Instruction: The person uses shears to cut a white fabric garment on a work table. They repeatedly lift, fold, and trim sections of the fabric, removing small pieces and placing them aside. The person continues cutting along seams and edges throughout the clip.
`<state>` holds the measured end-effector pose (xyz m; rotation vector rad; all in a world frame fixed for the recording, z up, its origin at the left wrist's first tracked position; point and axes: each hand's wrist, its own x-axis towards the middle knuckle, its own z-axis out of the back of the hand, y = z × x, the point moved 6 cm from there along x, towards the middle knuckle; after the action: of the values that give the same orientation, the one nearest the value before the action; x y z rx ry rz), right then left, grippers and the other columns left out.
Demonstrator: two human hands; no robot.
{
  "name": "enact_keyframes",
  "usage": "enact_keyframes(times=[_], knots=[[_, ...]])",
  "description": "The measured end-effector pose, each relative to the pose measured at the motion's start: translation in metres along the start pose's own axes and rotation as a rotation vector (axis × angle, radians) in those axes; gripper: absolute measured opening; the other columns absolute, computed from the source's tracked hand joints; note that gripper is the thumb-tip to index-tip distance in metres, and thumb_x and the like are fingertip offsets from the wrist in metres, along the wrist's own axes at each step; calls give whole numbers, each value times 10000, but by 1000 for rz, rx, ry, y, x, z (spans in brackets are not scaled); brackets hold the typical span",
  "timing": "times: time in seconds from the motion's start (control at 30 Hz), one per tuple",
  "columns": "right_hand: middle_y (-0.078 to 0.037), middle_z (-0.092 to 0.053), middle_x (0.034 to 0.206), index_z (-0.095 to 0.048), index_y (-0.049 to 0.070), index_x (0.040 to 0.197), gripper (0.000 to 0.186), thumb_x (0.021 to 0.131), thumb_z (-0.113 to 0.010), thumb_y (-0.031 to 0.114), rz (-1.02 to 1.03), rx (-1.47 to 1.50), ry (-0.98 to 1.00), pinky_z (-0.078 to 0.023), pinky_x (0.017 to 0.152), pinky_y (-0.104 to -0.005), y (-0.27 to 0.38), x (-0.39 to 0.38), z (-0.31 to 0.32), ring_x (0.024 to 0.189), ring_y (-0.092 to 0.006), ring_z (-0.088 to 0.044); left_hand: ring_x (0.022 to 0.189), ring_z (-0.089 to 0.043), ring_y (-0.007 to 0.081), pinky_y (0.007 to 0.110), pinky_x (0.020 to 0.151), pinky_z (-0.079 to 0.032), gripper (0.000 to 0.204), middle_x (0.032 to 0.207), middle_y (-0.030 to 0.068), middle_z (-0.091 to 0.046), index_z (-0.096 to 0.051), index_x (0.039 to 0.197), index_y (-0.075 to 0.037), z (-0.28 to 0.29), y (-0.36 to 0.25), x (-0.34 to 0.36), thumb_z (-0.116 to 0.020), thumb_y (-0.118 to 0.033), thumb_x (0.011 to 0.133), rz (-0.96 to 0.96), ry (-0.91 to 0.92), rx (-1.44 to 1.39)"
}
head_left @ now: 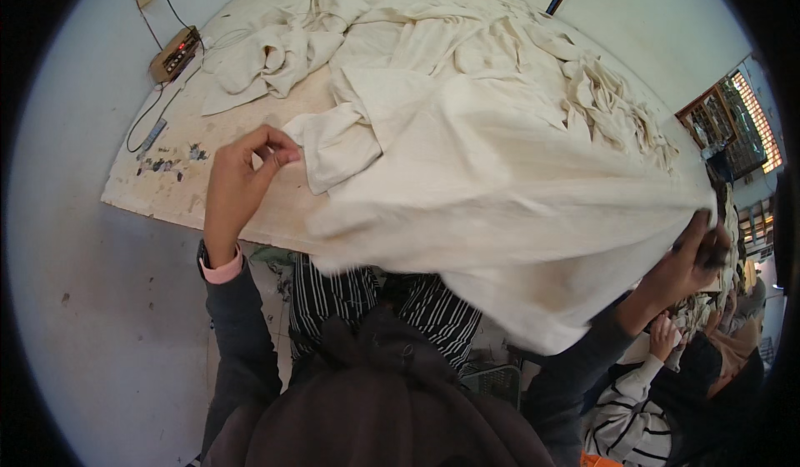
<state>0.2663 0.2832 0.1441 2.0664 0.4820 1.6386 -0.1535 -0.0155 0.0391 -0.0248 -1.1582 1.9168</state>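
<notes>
A large cream cloth garment (467, 175) spreads across the near part of the table, its lower edge lifted and blurred by motion. What looks like a sleeve (342, 146) lies at its left side. Thumb and fingers of my left hand (250, 167) are pinched together right at the end of this sleeve. On the far right, my right hand (696, 254) grips the garment's edge, holding it raised; its fingers are partly dark and smeared. The cloth between my hands sags over the front table edge toward my lap.
More crumpled cream cloth pieces (283, 54) lie along the back of the pale table (167, 188). A brown box with a red display (175, 53) and cables sits at the left edge. Close on the right, another person (642, 409) in a striped sleeve handles cloth.
</notes>
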Motion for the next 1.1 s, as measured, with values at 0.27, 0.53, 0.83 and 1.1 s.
enact_keyframes(times=[0.27,0.53,0.83,1.1], knots=[[24,-600,734,-646,31,890,147,961,-738,120,-134,-19,317,-371,622,-206,-56,23,-64,657,-47,-503,865,-634,218,332,782,-497,554,975,39,-644,-633,1168,-103,-111,-73,-61,-903,-306,729,-159,322,-149],[40,-629,792,-683,18,1014,142,955,-749,128,-107,94,144,-379,582,-184,-46,24,-65,676,-25,-509,926,-616,313,387,835,-470,197,971,65,-626,-682,968,-83,-184,-60,-98,-783,-135,807,-287,230,-227],[-43,-710,944,-716,9,1126,280,951,-769,221,-113,-88,367,-473,751,-204,-125,51,-78,832,-88,-634,1206,-631,194,336,1083,-464,410,1332,117,-650,-585,1345,39,-109,20,4,-493,-251,1069,307,70,-1132],[-111,-764,980,-678,-30,1178,325,1031,-642,257,-239,-254,681,-503,838,-285,-105,-45,-90,892,-143,-684,1191,-663,200,318,1023,-523,651,1382,150,-637,-408,1515,37,-147,37,-27,-460,-437,1072,544,346,-1551]])
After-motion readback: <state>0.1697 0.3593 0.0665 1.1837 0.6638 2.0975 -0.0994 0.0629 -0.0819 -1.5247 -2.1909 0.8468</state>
